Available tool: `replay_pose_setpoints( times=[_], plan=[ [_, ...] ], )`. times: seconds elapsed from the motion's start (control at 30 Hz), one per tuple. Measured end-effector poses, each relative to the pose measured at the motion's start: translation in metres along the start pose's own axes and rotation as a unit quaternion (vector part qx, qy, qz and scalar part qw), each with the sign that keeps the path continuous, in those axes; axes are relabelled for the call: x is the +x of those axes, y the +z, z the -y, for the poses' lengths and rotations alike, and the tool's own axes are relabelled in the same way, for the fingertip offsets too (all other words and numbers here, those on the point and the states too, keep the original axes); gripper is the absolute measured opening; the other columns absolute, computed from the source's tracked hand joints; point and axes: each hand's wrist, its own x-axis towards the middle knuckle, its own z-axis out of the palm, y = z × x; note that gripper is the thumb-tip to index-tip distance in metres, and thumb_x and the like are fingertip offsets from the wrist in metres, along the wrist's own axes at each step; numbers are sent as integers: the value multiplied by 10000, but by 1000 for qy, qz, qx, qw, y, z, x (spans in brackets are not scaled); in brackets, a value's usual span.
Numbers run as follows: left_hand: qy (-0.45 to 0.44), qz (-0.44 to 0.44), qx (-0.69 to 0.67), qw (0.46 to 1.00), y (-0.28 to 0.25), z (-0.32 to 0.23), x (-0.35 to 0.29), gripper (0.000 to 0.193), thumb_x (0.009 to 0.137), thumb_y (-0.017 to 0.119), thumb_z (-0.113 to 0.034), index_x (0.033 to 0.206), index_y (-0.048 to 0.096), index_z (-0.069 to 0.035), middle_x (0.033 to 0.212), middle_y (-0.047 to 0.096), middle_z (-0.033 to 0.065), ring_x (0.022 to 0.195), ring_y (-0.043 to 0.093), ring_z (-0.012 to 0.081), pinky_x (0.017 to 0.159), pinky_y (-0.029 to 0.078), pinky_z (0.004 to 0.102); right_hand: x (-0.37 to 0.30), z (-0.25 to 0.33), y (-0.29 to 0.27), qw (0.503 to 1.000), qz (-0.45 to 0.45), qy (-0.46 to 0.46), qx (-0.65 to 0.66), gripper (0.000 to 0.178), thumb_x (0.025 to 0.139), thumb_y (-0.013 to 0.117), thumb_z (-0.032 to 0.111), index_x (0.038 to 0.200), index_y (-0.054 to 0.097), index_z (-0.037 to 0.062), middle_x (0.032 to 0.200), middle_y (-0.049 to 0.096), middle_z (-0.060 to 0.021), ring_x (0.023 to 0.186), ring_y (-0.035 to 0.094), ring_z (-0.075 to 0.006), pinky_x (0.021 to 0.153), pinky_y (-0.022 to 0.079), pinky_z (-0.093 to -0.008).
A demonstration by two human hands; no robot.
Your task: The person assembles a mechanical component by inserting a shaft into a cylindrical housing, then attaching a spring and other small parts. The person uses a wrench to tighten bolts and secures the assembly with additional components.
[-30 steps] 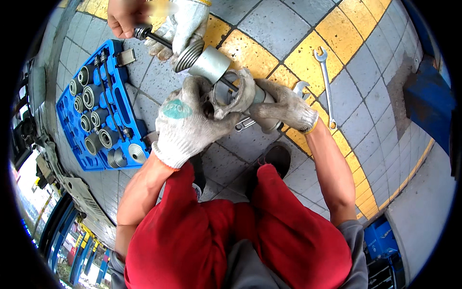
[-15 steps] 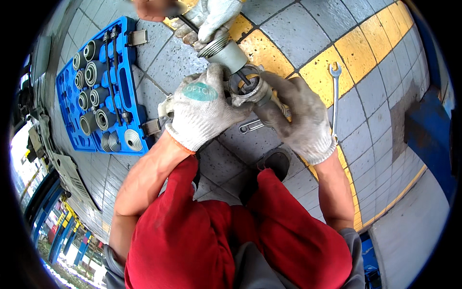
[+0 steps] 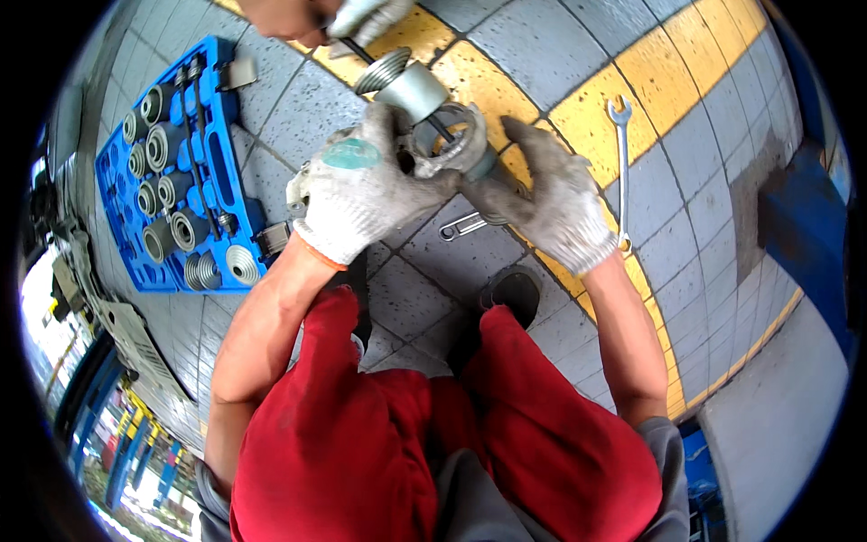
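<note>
My left hand, in a white knit glove with a green patch, is closed around a metal part with a ring-shaped eye. A dark threaded rod runs through the eye and through a grey press sleeve with a stepped disc on its far end. My right hand, in a soiled glove, is beside the eye's near-right side with fingers spread. Its thumb side overlaps a grey cylindrical piece there; contact is hard to tell. Another person's hands, one bare and one gloved, are at the rod's far end.
A blue tool case with several grey sleeves and stepped discs lies open at left. One combination wrench is on the tiles at right; another wrench lies below the part. A blue steel structure stands far right.
My right hand's fingers have spread away from the part. The rod, sleeve and eye have shifted slightly up and left in view. The other person's hands have moved farther up.
</note>
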Motion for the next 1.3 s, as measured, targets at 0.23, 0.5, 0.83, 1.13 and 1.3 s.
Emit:
replay_pose_setpoints(
  times=[0.23, 0.5, 0.83, 1.13, 1.3],
  plan=[
    [-42, 32, -118, 992, 2, 8, 13, 838, 745, 897, -516, 1280, 518, 5, 1058, 735, 190, 967, 735, 275, 858, 572, 382, -1, -5, 54, 999, -39, 32, -10, 979, 783, 848, 512, 1476, 453, -55, 1216, 658, -294, 1141, 652, -426, 1007, 515, -478],
    [-61, 78, -277, 956, 8, 28, 34, 452, 891, 821, -215, 1207, 597, 18, 1011, 708, 96, 886, 664, 148, 813, 550, 298, 9, -10, 60, 995, -75, 37, 57, 718, 787, 797, 529, 1265, 632, 19, 1134, 693, -228, 1059, 692, -388, 944, 540, -487],
    [-21, 118, -271, 955, 14, 37, 41, 694, 822, 888, -349, 1283, 545, 41, 1084, 698, 128, 941, 678, 185, 838, 576, 334, 2, -13, 54, 991, -26, 86, 103, 777, 775, 775, 566, 1290, 624, 4, 1142, 692, -268, 1070, 688, -419, 957, 551, -485],
    [-17, 104, -165, 981, 7, 31, 40, 754, 812, 875, -444, 1301, 549, 27, 1088, 719, 135, 972, 693, 208, 876, 565, 348, 8, -2, 59, 994, -46, 65, 74, 779, 798, 786, 545, 1294, 598, -26, 1112, 704, -234, 1050, 695, -386, 946, 546, -464],
    [-27, 125, -173, 977, 2, 26, 39, 765, 828, 856, -464, 1331, 545, 23, 1114, 720, 131, 991, 690, 209, 892, 556, 350, 10, -5, 57, 992, -36, 75, 98, 780, 773, 812, 566, 1296, 636, 14, 1140, 723, -229, 1064, 705, -387, 948, 555, -465]
  ],
)
